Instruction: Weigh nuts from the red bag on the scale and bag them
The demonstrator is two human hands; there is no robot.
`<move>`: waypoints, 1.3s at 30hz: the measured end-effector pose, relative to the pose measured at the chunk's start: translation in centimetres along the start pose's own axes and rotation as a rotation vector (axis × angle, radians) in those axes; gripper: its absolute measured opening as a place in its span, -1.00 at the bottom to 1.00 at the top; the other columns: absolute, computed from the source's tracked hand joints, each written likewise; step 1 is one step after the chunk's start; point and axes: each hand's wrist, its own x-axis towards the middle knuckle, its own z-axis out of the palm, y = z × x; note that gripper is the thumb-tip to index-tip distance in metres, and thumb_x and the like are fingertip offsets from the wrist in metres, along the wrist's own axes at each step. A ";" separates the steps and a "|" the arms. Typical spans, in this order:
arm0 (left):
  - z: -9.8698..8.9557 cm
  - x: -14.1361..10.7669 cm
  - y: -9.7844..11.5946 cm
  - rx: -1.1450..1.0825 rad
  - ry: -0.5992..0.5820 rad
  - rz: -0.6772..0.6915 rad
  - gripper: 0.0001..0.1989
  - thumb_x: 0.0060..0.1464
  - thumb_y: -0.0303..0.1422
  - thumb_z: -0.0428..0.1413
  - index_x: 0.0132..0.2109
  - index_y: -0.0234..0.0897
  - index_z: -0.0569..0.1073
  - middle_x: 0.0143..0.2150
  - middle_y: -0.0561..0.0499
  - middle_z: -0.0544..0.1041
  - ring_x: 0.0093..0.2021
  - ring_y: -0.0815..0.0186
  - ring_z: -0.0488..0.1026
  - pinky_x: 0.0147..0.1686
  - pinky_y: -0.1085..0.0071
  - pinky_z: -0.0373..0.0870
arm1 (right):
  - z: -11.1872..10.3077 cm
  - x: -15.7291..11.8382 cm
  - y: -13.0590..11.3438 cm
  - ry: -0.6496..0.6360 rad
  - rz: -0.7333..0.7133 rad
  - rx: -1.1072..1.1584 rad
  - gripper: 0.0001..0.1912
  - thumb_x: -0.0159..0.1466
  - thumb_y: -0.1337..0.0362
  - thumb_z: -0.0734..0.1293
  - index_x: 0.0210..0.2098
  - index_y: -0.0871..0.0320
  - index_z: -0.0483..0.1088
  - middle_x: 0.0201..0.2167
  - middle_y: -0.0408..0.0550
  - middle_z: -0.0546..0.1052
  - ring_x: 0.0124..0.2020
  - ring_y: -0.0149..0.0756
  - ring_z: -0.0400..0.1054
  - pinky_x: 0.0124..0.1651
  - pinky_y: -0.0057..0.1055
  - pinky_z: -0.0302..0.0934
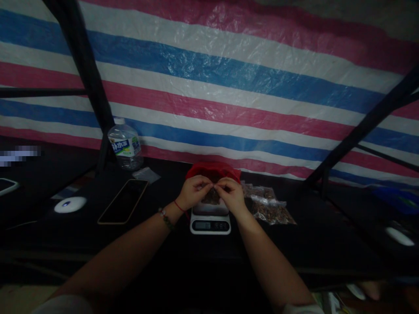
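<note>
Above a white digital scale [211, 230], my left hand [195, 192] and my right hand [230, 194] meet with fingertips pinched close together. Between and below them hangs a small clear plastic bag [211, 197] with brown bits in it; both hands appear to pinch its top edge. Whether the bag's bottom rests on the scale I cannot tell. Right behind my hands lies an open red plastic bag [212, 169], its inside dark. To the right, several filled clear bags [273, 210] of brown pieces lie on the black table.
A phone [123, 203] and a white rounded device [70, 204] lie to the left. Behind the phone are a flat clear bag [147, 175] and a large plastic bottle [126, 146]. Dark metal posts [83, 65] stand before a striped tarp [229, 87]. Another white object [400, 236] sits far right.
</note>
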 end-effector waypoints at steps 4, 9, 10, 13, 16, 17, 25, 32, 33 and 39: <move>-0.2 0.2 -0.4 0.019 0.075 -0.024 -0.80 0.08 -0.26 0.17 -0.37 -0.30 0.56 -0.39 -0.04 0.59 -0.37 0.33 0.51 -0.34 0.45 0.44 | -0.6 0.4 0.5 0.094 0.065 0.039 -0.83 0.09 0.23 0.44 -0.57 0.13 0.44 -0.53 -0.12 0.49 -0.44 -0.32 0.37 -0.33 -0.38 0.25; -0.2 0.2 -1.2 -0.031 0.106 -0.097 -0.81 0.06 -0.26 0.19 -0.31 -0.30 0.58 -0.35 -0.03 0.62 -0.35 0.32 0.53 -0.31 0.44 0.47 | -1.5 0.7 1.4 0.221 0.134 0.019 -0.77 0.12 0.15 0.40 -0.57 0.13 0.42 -0.54 -0.13 0.47 -0.45 -0.31 0.35 -0.32 -0.38 0.25; 0.0 0.1 -1.2 -0.056 0.080 -0.108 -0.79 0.03 -0.25 0.21 -0.28 -0.31 0.58 -0.35 -0.04 0.62 -0.37 0.32 0.54 -0.34 0.45 0.47 | -1.5 0.7 1.4 0.238 0.148 0.024 -0.76 0.13 0.13 0.39 -0.56 0.13 0.42 -0.54 -0.13 0.47 -0.44 -0.31 0.35 -0.32 -0.38 0.25; 0.5 -0.2 -1.2 -0.090 0.030 -0.139 -0.74 -0.02 -0.22 0.25 -0.26 -0.34 0.57 -0.38 -0.05 0.61 -0.42 0.31 0.53 -0.42 0.46 0.47 | -1.0 0.3 1.2 0.193 0.189 0.098 -0.78 0.16 0.11 0.36 -0.45 0.13 0.46 -0.45 -0.11 0.52 -0.39 -0.29 0.39 -0.26 -0.37 0.29; 0.9 -0.3 -1.0 -0.101 0.077 -0.150 -0.75 0.02 -0.22 0.22 -0.27 -0.34 0.55 -0.38 -0.05 0.61 -0.42 0.32 0.53 -0.43 0.46 0.48 | -0.3 0.0 0.6 0.032 0.224 0.145 -0.72 0.12 0.10 0.40 -0.23 0.12 0.50 -0.25 -0.06 0.57 -0.23 -0.23 0.44 -0.13 -0.31 0.31; 0.9 -0.3 -1.1 -0.108 0.091 -0.146 -0.76 0.02 -0.22 0.21 -0.27 -0.33 0.55 -0.37 -0.05 0.61 -0.41 0.32 0.54 -0.42 0.46 0.48 | -0.3 0.0 0.4 -0.017 0.235 0.130 -0.69 0.11 0.10 0.41 -0.20 0.11 0.50 -0.21 -0.04 0.57 -0.19 -0.21 0.44 -0.10 -0.30 0.31; -1.1 0.1 -3.0 0.110 0.173 -0.023 -0.76 0.18 -0.26 0.05 -0.28 -0.30 0.54 -0.39 -0.02 0.60 -0.38 0.35 0.52 -0.33 0.46 0.45 | -5.6 -0.2 1.7 0.079 0.369 -0.055 -0.61 0.14 -0.01 0.37 -0.22 0.19 0.50 -0.30 0.01 0.59 -0.27 -0.15 0.45 -0.14 -0.23 0.31; -1.3 -0.1 -4.3 0.324 0.110 -0.022 -0.74 0.14 -0.24 0.04 -0.31 -0.27 0.57 -0.37 -0.02 0.61 -0.36 0.31 0.51 -0.29 0.44 0.41 | -10.2 -3.2 4.5 0.052 0.461 -0.453 -0.51 0.23 -0.04 0.26 -0.11 0.27 0.45 -0.20 0.16 0.58 -0.16 -0.02 0.46 -0.05 -0.12 0.28; -1.3 -0.1 -4.3 0.334 0.109 -0.032 -0.74 0.13 -0.24 0.04 -0.31 -0.27 0.57 -0.36 -0.02 0.61 -0.36 0.31 0.51 -0.29 0.44 0.41 | -10.5 -3.7 4.9 0.028 0.469 -0.532 -0.49 0.25 0.00 0.25 -0.04 0.30 0.42 -0.15 0.22 0.56 -0.12 0.00 0.45 -0.02 -0.10 0.28; -1.7 0.0 -4.6 0.380 0.097 -0.060 -0.75 0.08 -0.27 0.03 -0.37 -0.27 0.56 -0.40 -0.02 0.60 -0.38 0.29 0.50 -0.34 0.45 0.38 | -10.4 -6.0 5.2 -0.150 0.275 -0.981 -0.52 0.33 0.24 0.12 0.16 0.35 0.31 0.18 0.31 0.33 0.24 0.06 0.14 0.27 0.00 0.00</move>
